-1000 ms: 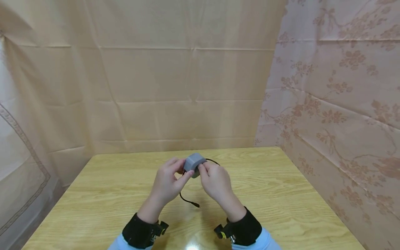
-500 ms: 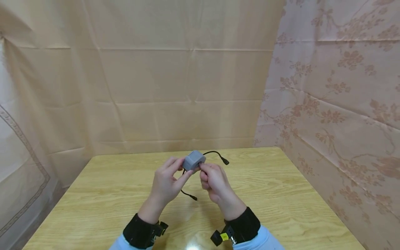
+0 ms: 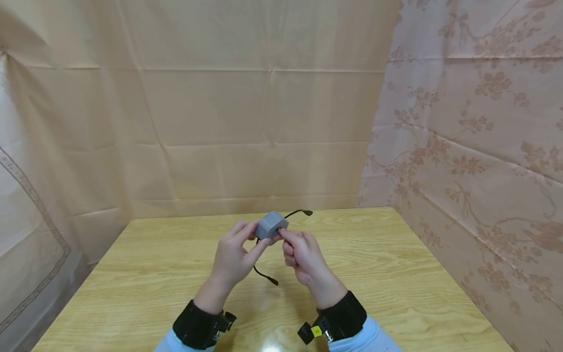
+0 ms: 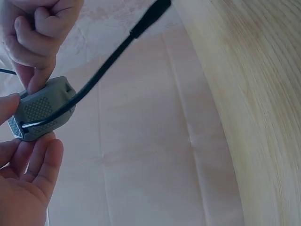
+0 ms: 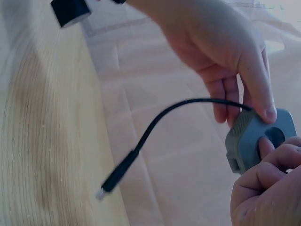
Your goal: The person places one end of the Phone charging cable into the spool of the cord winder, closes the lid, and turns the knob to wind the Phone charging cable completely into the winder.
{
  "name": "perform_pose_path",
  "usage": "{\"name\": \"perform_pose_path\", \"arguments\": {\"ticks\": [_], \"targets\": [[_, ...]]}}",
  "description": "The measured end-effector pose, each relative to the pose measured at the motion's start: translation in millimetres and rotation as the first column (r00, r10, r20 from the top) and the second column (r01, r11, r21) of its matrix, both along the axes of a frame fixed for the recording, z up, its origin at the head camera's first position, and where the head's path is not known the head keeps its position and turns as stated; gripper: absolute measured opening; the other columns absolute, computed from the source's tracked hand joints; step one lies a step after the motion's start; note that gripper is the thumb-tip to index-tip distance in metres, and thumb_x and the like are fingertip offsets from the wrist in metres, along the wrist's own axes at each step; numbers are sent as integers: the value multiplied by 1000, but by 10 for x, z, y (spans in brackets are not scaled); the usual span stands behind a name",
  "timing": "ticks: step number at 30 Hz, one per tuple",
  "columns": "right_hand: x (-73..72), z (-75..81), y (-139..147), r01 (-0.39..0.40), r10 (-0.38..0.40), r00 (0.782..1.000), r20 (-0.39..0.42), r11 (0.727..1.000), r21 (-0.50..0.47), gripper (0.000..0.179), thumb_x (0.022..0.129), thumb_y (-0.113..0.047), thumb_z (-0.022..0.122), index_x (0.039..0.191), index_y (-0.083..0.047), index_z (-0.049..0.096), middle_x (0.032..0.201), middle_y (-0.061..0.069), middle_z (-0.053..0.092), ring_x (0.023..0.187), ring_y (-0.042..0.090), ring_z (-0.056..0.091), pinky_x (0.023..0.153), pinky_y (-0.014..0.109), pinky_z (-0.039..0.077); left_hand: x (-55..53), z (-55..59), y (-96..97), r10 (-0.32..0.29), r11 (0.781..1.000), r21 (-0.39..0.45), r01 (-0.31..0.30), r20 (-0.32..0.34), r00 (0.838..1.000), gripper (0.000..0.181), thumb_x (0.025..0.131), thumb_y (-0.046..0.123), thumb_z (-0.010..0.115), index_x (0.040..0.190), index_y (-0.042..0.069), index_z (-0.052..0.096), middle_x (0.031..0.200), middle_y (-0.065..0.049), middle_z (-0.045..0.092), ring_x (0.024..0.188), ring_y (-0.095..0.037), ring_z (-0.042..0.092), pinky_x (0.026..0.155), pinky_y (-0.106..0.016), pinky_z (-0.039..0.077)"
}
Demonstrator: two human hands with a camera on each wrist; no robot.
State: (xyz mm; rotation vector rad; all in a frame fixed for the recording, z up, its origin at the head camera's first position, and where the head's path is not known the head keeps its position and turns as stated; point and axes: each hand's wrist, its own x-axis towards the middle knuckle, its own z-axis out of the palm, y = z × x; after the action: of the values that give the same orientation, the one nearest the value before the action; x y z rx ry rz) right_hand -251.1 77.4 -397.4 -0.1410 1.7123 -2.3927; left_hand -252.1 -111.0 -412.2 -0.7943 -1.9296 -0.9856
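A small grey cable winder (image 3: 269, 225) is held up over the table, tilted, a thin black cable leaving it on both sides. My left hand (image 3: 233, 254) grips its body between thumb and fingers. At its near face, my right hand (image 3: 303, 256) has its fingers curled and a fingertip in the round recess (image 5: 276, 136), seen in the right wrist view. One cable end (image 5: 120, 169) hangs below with its plug bare. The other plug (image 3: 309, 212) sticks out at the far right. Textured patches show on the winder's side (image 4: 37, 110) in the left wrist view.
The wood-grain table (image 3: 374, 283) lies beneath both hands. A beige curtain (image 3: 220, 122) hangs behind its far edge, and a floral cloth (image 3: 475, 146) hangs along the right. Black straps with small cameras circle both wrists.
The right hand has shifted its hold, its fingers now curled beside the winder. The far cable end swung out past the winder, then drew in and up slightly; the near end rose a little.
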Motion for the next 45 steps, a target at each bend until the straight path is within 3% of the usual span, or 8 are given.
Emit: {"name": "perform_pose_path", "arguments": {"ticks": [6, 13, 20, 27, 31, 34, 41, 45], "targets": [[-31, -5, 67, 30, -29, 999, -34, 999, 19, 23, 102, -23, 65, 104, -1, 70, 62, -4, 48, 47, 5, 42, 45, 17, 33, -18, 22, -52, 34, 999, -4, -34, 65, 997, 38, 83, 9, 86, 115, -5, 72, 96, -11, 65, 81, -27, 68, 53, -21, 52], [-73, 70, 213, 33, -45, 994, -98, 992, -124, 15, 103, -23, 64, 104, -10, 72, 88, 2, 64, 74, 13, 65, 60, 21, 52, 12, 77, -107, 44, 999, 15, -47, 135, 990, 40, 84, 12, 85, 118, -5, 72, 97, -11, 65, 82, -25, 66, 54, -23, 53], [-73, 220, 403, 34, -82, 979, -185, 968, -248, 17, 104, -19, 60, 111, -4, 61, 107, 7, 63, 99, 22, 65, 79, 32, 57, 0, 102, -161, 31, 999, 29, -36, 151, 988, 40, 85, 12, 84, 120, -2, 72, 102, -9, 65, 83, -24, 66, 55, -27, 55], [-12, 322, 473, 176, -192, 905, -379, 981, -76, 18, 103, -13, 62, 117, -3, 60, 116, 11, 59, 106, 26, 61, 83, 36, 57, 8, 125, -189, 32, 999, 24, -36, 158, 987, 38, 85, 14, 84, 119, -1, 72, 101, -6, 66, 83, -22, 66, 64, -30, 57], [26, 344, 468, 287, -222, 818, -530, 957, 41, 25, 99, -5, 66, 122, 2, 59, 121, 12, 57, 109, 27, 59, 84, 34, 56, -2, 128, -191, 36, 999, 24, -40, 165, 986, 38, 86, 14, 84, 118, -1, 73, 100, -6, 67, 83, -17, 65, 69, -36, 59], [31, 329, 469, 390, -216, 721, -659, 912, 128, 30, 95, -3, 71, 123, 2, 61, 121, 11, 59, 111, 27, 58, 85, 33, 55, 3, 134, -193, 35, 999, 26, -40, 187, 982, 37, 86, 15, 83, 118, -1, 73, 99, -5, 66, 82, -15, 65, 68, -37, 59], [-25, 252, 479, 696, -35, 335, -942, 682, 223, 37, 88, -10, 80, 120, 0, 66, 123, 14, 60, 111, 28, 59, 80, 44, 57, 35, 148, -202, 40, 998, 32, -50, 270, 962, 35, 89, 17, 81, 120, 1, 73, 99, -4, 66, 82, -13, 65, 68, -37, 59], [-65, 229, 477, 775, 93, 189, -977, 597, 207, 39, 89, -19, 78, 120, 1, 65, 123, 17, 59, 110, 31, 61, 84, 47, 56, 45, 155, -203, 49, 998, 33, -61, 298, 953, 35, 90, 18, 80, 119, 1, 73, 98, -4, 65, 82, -12, 64, 69, -37, 59]]}}
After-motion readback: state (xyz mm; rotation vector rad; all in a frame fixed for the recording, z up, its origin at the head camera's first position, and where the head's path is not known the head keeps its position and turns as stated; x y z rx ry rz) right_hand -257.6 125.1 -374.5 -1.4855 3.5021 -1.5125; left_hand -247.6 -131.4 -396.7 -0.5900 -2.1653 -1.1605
